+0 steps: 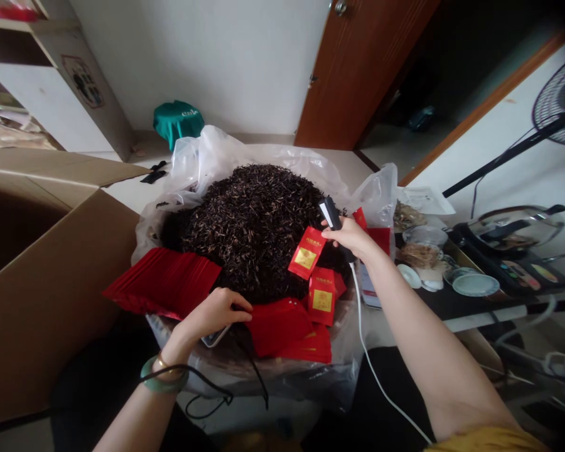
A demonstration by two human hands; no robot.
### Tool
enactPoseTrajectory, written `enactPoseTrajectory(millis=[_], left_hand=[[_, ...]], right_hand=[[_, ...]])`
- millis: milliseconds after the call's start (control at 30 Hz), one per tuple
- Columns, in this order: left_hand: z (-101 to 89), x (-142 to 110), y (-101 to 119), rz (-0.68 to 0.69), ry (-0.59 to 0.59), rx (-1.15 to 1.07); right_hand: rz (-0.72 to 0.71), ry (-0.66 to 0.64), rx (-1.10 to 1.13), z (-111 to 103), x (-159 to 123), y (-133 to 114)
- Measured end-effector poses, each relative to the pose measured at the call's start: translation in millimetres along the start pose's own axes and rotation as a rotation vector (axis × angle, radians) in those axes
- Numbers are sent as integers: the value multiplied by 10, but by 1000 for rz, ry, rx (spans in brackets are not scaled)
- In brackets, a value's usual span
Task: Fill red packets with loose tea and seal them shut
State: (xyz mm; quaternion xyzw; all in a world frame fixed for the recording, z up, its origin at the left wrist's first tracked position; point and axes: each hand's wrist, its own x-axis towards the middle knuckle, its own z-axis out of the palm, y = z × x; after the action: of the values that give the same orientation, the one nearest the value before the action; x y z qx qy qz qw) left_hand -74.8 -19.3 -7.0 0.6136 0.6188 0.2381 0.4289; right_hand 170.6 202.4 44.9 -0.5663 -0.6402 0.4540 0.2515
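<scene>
A large heap of dark, twisted dry leaves (258, 220), which look like loose tea, fills a clear plastic liner (216, 150). Over its right side, my right hand (351, 238) is closed round a black handheld device (330, 213) with a white strip and a white cable. The same hand's fingertips hold a red packet (307, 252) with a gold label. My left hand (221, 312) has its fingers closed together at the corner of some flat red packets (280, 323). A grey-edged device (215, 337) lies partly hidden below it. Another gold-labelled packet (322, 296) rests nearby.
A thick row of red packets (164, 282) leans at the heap's left. An open cardboard box (61, 251) stands beyond it. On the right, a side table holds dishes (475, 284) and a glass kettle (513, 226). A phone-like screen (371, 289) and a black cable (202, 376) are close by.
</scene>
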Motion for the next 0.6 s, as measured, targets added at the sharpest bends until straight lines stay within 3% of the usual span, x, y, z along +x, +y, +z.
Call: enactPoseTrajectory(millis=[200, 367, 500, 600], left_hand=[[-8, 7, -68, 58, -2, -86], [-1, 8, 14, 87, 43, 43], [-20, -38, 89, 114, 247, 174], [-69, -83, 147, 115, 355, 209]], right_hand=[[-38, -85, 118, -69, -101, -50], [-83, -197, 223, -71, -255, -131], [-34, -225, -17, -41, -222, -75], [-153, -60, -270, 28, -305, -106]])
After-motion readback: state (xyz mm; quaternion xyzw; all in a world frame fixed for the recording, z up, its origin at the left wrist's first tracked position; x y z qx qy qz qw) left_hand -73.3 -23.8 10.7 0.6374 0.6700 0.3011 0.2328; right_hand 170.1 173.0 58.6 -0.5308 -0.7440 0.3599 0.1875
